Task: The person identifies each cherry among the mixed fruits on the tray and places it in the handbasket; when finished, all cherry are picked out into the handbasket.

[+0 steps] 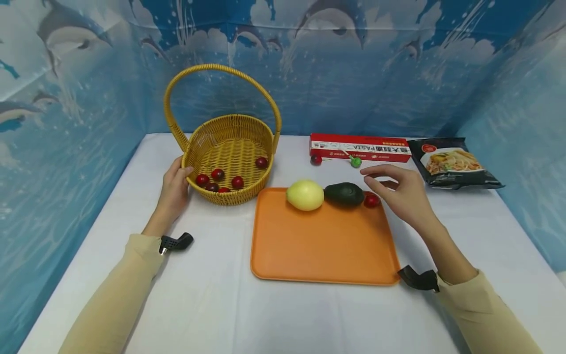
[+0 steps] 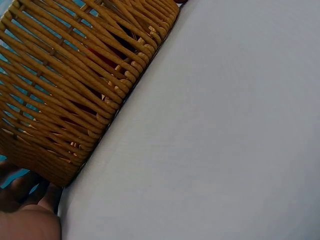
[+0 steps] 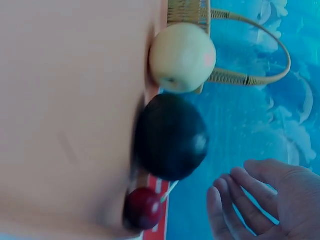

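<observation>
The left hand (image 1: 174, 189) grips the left side of the yellow wicker basket (image 1: 236, 197), thumb over its rim; in the left wrist view the fingers (image 2: 22, 192) lie against the basket's woven wall (image 2: 65, 75). Several red cherries (image 1: 217, 174) lie inside. The right hand (image 1: 404, 196) hovers at the orange tray's (image 1: 325, 246) back right corner, holding nothing, fingers bent and apart from the thumb. Just left of it a cherry (image 1: 372, 200), a dark green avocado (image 1: 344, 194) and a pale yellow fruit (image 1: 305, 195) line the tray's back edge; all three show in the right wrist view.
Behind the tray lie a red pasta box (image 1: 360, 147), a loose cherry (image 1: 316, 160) and a small green item (image 1: 355, 162) with a stem. A black noodle packet (image 1: 455, 164) is at the back right. A dolphin-print cloth (image 1: 309, 88) hangs around the white table (image 1: 199, 295).
</observation>
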Available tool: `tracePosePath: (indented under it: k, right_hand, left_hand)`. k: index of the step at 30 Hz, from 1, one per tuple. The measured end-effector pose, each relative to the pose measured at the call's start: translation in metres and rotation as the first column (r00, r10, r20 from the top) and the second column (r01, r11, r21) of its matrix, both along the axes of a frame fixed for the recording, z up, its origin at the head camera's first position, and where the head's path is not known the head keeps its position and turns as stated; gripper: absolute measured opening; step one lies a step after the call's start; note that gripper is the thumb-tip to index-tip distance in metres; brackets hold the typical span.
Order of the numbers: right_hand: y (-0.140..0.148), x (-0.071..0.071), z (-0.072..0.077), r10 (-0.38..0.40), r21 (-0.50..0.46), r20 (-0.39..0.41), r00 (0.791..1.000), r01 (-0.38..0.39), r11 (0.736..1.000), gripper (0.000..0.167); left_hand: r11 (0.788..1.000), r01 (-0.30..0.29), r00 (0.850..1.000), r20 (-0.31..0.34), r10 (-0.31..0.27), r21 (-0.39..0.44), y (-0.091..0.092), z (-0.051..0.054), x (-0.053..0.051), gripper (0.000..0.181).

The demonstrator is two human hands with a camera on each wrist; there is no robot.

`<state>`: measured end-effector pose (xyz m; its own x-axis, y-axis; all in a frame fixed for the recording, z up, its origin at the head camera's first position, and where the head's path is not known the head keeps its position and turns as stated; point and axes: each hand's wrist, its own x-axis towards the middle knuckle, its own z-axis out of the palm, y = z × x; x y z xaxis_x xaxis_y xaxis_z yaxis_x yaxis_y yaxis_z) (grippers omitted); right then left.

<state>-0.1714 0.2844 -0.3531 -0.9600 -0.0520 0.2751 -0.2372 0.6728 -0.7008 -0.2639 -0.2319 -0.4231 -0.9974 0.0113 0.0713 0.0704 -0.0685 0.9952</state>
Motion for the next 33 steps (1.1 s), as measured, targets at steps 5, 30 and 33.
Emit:
tracePosePath:
  k: [5, 30, 33]
  right_hand:
    - [0.014, -0.001, -0.009, -0.024, 0.022, 0.047, 0.999, 0.023, 1.000, 0.030]
    - [0.052, -0.014, -0.022, 0.210, 0.152, 0.349, 0.913, -0.276, 0.949, 0.041]
    - [0.051, -0.013, -0.021, 0.206, 0.189, 0.337, 0.919, -0.281, 0.941, 0.041]
  left_hand:
    - [1.000, -0.005, 1.000, -0.004, 0.005, 0.002, 0.001, -0.001, 0.002, 0.057]
    - [1.000, -0.002, 1.000, -0.015, 0.002, -0.013, 0.001, 0.000, 0.000, 0.059]
    - [1.000, -0.002, 1.000, -0.014, 0.002, -0.011, 0.001, 0.000, 0.000, 0.058]
